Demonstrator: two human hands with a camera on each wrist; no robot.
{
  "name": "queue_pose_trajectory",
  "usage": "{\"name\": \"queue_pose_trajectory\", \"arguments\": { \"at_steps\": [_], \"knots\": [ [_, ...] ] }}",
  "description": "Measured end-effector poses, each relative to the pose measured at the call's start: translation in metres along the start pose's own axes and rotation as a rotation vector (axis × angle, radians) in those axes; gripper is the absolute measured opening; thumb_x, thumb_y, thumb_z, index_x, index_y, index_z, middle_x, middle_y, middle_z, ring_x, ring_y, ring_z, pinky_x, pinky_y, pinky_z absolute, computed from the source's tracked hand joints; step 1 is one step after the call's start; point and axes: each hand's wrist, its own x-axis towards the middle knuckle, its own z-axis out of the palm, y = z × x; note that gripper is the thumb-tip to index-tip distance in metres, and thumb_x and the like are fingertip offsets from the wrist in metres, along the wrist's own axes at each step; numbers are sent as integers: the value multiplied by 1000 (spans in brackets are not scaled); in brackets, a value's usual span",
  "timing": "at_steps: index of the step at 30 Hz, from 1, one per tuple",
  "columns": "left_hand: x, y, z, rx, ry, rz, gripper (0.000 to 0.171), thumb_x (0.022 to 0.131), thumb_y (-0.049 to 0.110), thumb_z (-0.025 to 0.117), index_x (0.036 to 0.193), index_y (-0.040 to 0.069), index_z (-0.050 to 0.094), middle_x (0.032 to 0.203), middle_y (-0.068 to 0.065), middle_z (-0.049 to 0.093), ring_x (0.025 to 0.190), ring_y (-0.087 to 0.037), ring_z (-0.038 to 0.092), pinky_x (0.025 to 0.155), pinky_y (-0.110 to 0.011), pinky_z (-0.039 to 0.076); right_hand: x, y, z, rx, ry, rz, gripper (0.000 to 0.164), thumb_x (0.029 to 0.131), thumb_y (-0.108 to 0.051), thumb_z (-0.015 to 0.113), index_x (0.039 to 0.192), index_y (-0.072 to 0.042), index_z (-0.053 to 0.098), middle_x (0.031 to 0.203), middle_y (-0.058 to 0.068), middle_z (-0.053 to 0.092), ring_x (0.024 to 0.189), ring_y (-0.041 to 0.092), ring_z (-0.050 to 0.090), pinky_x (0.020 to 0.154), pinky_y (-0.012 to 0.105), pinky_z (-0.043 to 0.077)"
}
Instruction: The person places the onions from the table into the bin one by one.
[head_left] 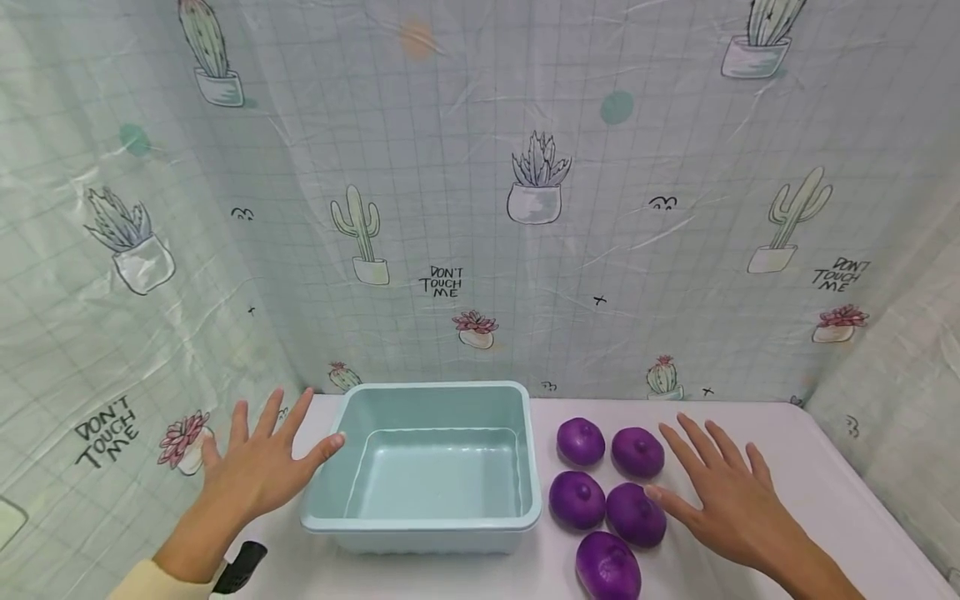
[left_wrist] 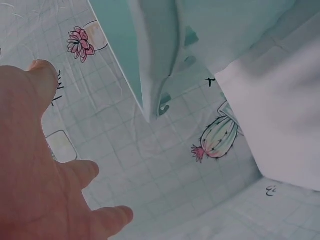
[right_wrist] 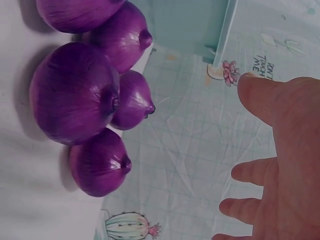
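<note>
My left hand is spread with straight fingers, its thumb overlapping the left rim of a pale blue plastic basin in the head view. Nothing is held in it. To the right of the basin lie several purple onions, grouped close together on the white table. My right hand, fingers apart and holding nothing, hovers at the right side of the group, the thumb tip by one onion. In the right wrist view the onions sit apart from the right hand, stems showing.
The white table runs behind and right of the onions. A plastic curtain printed with cacti hangs at the back and along both sides, meeting the table's edges. A black band shows at the left wrist.
</note>
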Motion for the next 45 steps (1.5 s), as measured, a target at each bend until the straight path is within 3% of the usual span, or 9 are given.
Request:
{"name": "queue_pose_trajectory", "arguments": {
  "at_steps": [4, 9, 14, 19, 23, 29, 45],
  "knots": [
    [4, -1, 1, -21, -30, -1, 102, 93, 86, 38, 168, 19, 16, 169, -33, 11, 148, -70, 0, 103, -92, 0, -2, 0, 4, 15, -13, 8, 91, 92, -68, 64, 160, -14, 39, 168, 20, 31, 151, 51, 24, 110, 81, 13],
    [13, -8, 6, -76, -92, 13, 100, 97, 80, 38, 167, 12, 16, 167, -37, 14, 146, -73, 7, 102, -92, 14, -5, 0, 10, 29, -28, 18, 90, 92, -68, 65, 160, -15, 40, 167, 21, 32, 151, 52, 24, 110, 81, 13],
    [25, -18, 9, -237, -185, 19, 97, 103, 71, 39, 165, 1, 13, 164, -41, 16, 146, -70, 19, 103, -85, 32, -8, 0, 16, 45, -24, 9, 87, 92, -66, 66, 159, -15, 42, 166, 21, 34, 150, 51, 26, 109, 81, 15],
    [33, -26, 12, -427, -264, -77, 96, 102, 68, 45, 161, -4, 23, 159, -40, 33, 140, -60, 43, 99, -66, 51, -11, -1, 25, 55, -33, 23, 88, 90, -67, 67, 158, -15, 43, 165, 21, 37, 149, 52, 28, 109, 81, 15],
    [36, -31, 17, -627, -308, -137, 88, 102, 58, 56, 154, -9, 32, 149, -38, 47, 126, -49, 61, 92, -48, 61, -14, -1, 35, 62, -43, 40, 89, 89, -67, 68, 157, -14, 44, 163, 21, 40, 147, 53, 32, 108, 82, 17],
    [37, -36, 24, -795, -342, -168, 81, 99, 50, 66, 151, -6, 39, 141, -29, 60, 111, -31, 73, 90, -46, 62, -18, 1, 52, 58, -32, 34, 88, 88, -66, 70, 154, -13, 48, 158, 20, 48, 142, 52, 41, 105, 83, 25],
    [40, -31, 27, -889, -395, -155, 65, 97, 27, 75, 143, -9, 46, 112, -11, 73, 95, -21, 71, 82, -45, 61, -19, 5, 77, 141, 3, -19, 89, 82, -69, 75, 150, -17, 53, 153, 12, 55, 130, 44, 55, 87, 71, 47]
  ]
}}
